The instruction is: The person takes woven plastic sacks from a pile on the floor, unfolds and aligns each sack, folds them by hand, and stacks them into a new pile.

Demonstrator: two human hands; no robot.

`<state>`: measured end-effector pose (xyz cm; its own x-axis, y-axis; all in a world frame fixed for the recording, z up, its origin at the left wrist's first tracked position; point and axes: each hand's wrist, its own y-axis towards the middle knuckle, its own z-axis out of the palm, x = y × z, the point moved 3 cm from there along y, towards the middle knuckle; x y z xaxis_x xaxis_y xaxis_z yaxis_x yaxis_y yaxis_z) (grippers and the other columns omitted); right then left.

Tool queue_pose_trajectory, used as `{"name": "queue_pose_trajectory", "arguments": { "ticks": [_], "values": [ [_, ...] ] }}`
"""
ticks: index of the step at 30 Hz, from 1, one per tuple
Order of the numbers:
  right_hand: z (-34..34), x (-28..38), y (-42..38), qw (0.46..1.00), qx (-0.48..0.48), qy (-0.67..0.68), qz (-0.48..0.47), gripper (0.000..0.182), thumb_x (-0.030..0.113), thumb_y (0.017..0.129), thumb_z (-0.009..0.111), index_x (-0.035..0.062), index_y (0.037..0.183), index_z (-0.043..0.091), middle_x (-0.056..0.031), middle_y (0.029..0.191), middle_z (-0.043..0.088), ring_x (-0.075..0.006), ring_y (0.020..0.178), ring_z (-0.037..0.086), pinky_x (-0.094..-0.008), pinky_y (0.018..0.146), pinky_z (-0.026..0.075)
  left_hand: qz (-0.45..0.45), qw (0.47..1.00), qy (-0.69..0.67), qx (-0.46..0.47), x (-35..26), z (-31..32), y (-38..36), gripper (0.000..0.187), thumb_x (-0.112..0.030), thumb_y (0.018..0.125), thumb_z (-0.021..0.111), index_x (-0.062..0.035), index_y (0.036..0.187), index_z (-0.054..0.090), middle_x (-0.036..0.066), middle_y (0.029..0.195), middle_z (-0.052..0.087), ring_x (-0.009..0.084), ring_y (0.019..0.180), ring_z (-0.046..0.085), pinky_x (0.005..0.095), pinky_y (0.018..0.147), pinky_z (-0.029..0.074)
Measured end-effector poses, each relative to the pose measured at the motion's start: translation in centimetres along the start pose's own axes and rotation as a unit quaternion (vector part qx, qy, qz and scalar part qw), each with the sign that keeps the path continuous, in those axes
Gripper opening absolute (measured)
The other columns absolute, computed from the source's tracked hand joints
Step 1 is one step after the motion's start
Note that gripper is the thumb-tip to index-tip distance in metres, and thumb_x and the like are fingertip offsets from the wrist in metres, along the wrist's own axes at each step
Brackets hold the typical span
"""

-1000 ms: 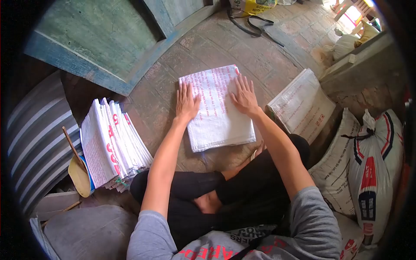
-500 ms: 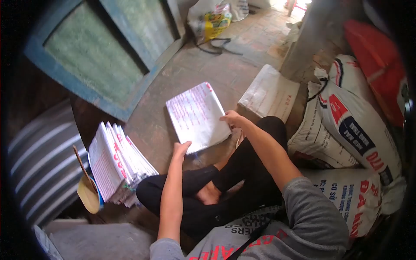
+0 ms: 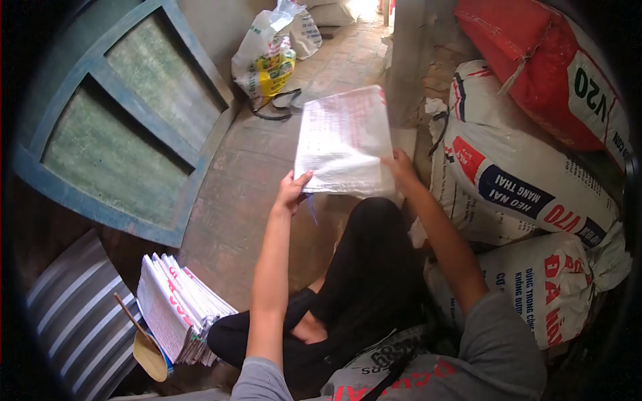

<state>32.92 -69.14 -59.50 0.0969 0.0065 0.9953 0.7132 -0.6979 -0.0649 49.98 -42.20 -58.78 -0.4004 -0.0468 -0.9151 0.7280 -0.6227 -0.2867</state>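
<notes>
A folded white woven sack (image 3: 344, 144) with rows of reddish print is held up in front of my knees. My left hand (image 3: 293, 192) is closed on its lower left corner, the thumb lying on top. At the lower right edge, my right hand (image 3: 401, 172) grips the same sack. A blue string (image 3: 312, 208) dangles from the near edge beside my left hand. To the left of my legs stands a pile of folded white sacks (image 3: 180, 301) with red lettering. Another pale folded bundle (image 3: 405, 139) is mostly hidden behind the held sack.
Full feed sacks (image 3: 528, 174) are heaped on the right, with a red sack (image 3: 528, 60) on top. A blue-green door panel (image 3: 120, 127) leans at the left. Corrugated metal (image 3: 80, 314) and a wooden-handled tool (image 3: 148, 354) lie near the pile. A plastic bag (image 3: 267, 60) stands farther back.
Both hands have carried the folded sack forward and to the right, over the pale bundle on the floor. My view has also shifted.
</notes>
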Motion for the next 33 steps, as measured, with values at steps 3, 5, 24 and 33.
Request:
{"name": "queue_pose_trajectory", "arguments": {
  "ticks": [3,5,24,33],
  "values": [
    [-3.4,-6.4,-0.3,0.992,-0.053,-0.051,0.099,0.039,0.012,0.086,0.063,-0.0013,0.123,0.059,-0.0149,0.114,0.065,-0.0239,0.103,0.062,-0.0371,0.088,0.049,-0.03,0.993,0.115,-0.008,4.5,2.5,5.6,0.038,-0.02,0.086,0.077,-0.0048,0.118,0.061,0.004,0.099,0.069,0.0129,0.081,0.065,0.0303,0.066,0.054],
    [-4.1,-10.1,-0.8,0.965,-0.084,-0.11,0.221,0.042,0.011,0.085,0.061,-0.0046,0.124,0.058,-0.0194,0.117,0.064,-0.0294,0.108,0.061,-0.0399,0.091,0.048,-0.01,0.979,0.203,-0.019,8.4,2.5,8.3,0.038,-0.017,0.084,0.078,-0.0026,0.117,0.063,0.006,0.101,0.07,0.0146,0.085,0.065,0.0314,0.073,0.054],
    [-3.0,-6.8,-0.8,0.921,-0.324,-0.182,-0.117,0.043,0.005,0.083,0.064,0.0012,0.125,0.056,-0.0173,0.124,0.057,-0.0303,0.111,0.055,-0.0398,0.097,0.044,0.199,0.867,0.42,-0.182,7.6,2.8,2.9,0.039,-0.03,0.084,0.072,-0.0064,0.115,0.065,0.016,0.111,0.065,0.0292,0.089,0.068,0.0406,0.084,0.053],
    [14.8,9.0,-3.0,0.971,0.102,0.202,-0.073,0.038,0.023,0.096,0.057,0.0081,0.131,0.052,-0.0071,0.116,0.059,-0.0172,0.102,0.057,-0.0351,0.088,0.048,0.275,0.816,0.373,-0.345,-4.7,-14.2,-22.9,0.021,-0.024,0.09,0.067,-0.0085,0.103,0.07,0.009,0.097,0.07,0.0156,0.076,0.066,0.0287,0.07,0.053]
  ]
}}
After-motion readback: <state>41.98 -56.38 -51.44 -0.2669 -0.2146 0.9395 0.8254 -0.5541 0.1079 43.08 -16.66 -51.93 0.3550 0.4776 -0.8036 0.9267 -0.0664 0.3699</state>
